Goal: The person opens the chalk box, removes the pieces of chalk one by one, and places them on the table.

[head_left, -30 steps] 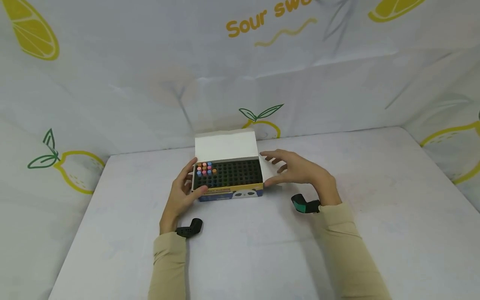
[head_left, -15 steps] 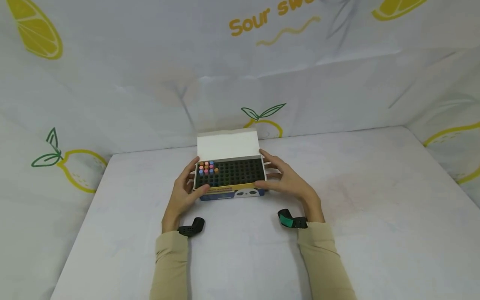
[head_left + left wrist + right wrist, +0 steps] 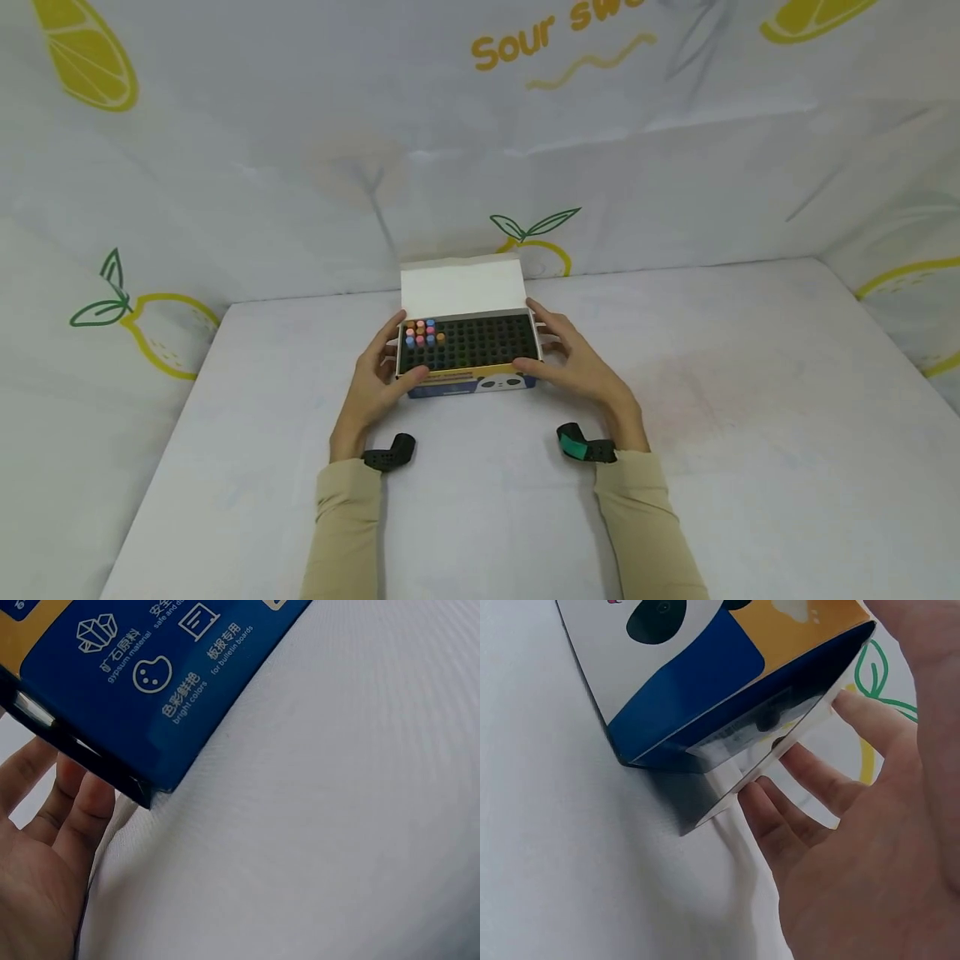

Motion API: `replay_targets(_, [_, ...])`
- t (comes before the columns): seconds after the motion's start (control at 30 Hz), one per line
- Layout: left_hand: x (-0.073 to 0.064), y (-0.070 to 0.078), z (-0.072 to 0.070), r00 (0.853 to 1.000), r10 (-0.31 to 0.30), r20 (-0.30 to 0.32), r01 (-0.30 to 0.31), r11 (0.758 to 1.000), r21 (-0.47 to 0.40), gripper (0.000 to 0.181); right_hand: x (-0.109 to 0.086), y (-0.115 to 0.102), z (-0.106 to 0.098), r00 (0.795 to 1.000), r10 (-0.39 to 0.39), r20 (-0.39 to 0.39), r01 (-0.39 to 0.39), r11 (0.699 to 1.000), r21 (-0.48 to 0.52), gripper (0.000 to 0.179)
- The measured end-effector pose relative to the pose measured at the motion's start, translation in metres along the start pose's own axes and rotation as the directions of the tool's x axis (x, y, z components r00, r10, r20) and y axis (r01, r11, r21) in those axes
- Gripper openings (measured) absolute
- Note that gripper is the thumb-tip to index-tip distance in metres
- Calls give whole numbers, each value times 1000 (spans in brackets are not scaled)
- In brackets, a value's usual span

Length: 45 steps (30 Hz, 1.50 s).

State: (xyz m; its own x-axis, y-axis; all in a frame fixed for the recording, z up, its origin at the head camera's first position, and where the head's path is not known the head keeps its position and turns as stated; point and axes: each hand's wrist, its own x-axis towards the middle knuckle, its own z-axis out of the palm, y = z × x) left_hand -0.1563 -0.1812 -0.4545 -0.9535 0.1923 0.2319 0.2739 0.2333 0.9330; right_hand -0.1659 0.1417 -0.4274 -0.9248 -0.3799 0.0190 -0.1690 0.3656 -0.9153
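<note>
A blue-and-yellow chalk box [image 3: 442, 388] with a panda on its front stands on the table, its white lid [image 3: 463, 287] raised at the back. Several coloured chalk sticks [image 3: 421, 331] fill the left rear part of its black holder [image 3: 487, 340], which is full of round holes. My left hand [image 3: 369, 393] grips the box's left end, thumb at the front edge and fingers along the side. At the right end my right hand [image 3: 587, 372] holds it likewise. In the right wrist view, the fingertips press a side flap [image 3: 731, 776], which stands slightly away from the box.
The white-covered table [image 3: 480, 517] reaches a white wall cloth [image 3: 315, 217] printed with lemons, close behind the raised lid. Black wrist cameras sit on the left wrist [image 3: 390, 454] and the right wrist [image 3: 585, 444].
My right hand has come in leftward to the box's right end, and the side flap that stuck out there is now pushed in against it. The left hand keeps its grip.
</note>
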Motion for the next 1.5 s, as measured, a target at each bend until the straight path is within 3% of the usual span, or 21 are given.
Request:
replay_targets(0.33, [2, 4, 2, 999, -40, -5, 40, 999, 31, 85, -5, -2, -3, 999, -16, -29, 15, 998, -64, 89])
replay_targets(0.5, [3, 3, 2, 999, -45, -2, 45, 998, 50, 85, -6, -14, -5, 990, -61, -127, 48, 994, -99, 78])
replay_targets(0.6, [4, 2, 1, 999, -41, -4, 41, 998, 55, 84, -4, -28, -2, 959, -136, -250, 116, 989, -93, 64])
replay_targets(0.77, [3, 3, 0, 998, -55, -14, 56, 996, 63, 85, 11, -59, 16, 866, -252, -433, 281, 960, 4, 40])
replay_targets(0.83, [2, 3, -1, 998, -64, -21, 65, 996, 62, 85, 18, -71, 27, 856, -253, -451, 315, 947, 67, 33])
replay_targets(0.9, [1, 2, -2, 997, -69, -26, 70, 996, 51, 85, 26, -79, 38, 863, -247, -440, 319, 943, 97, 28])
replay_targets(0.97, [1, 1, -2, 998, -63, -26, 64, 997, 41, 85, 33, -83, 49, 887, -238, -395, 295, 951, 90, 26])
replay_targets(1.17, [0, 0, 1, 999, -43, -20, 44, 999, 29, 85, 46, -79, 70, 958, -190, -216, 178, 981, -74, 26])
replay_targets(1.33, [0, 1, 2, 999, -45, -17, 45, 999, 29, 85, 48, -77, 74, 980, -138, -143, 104, 970, -219, 29])
replay_targets(1.5, [1, 1, 2, 999, -52, -15, 53, 998, 24, 84, 50, -79, 76, 987, -102, -120, 64, 957, -282, 26])
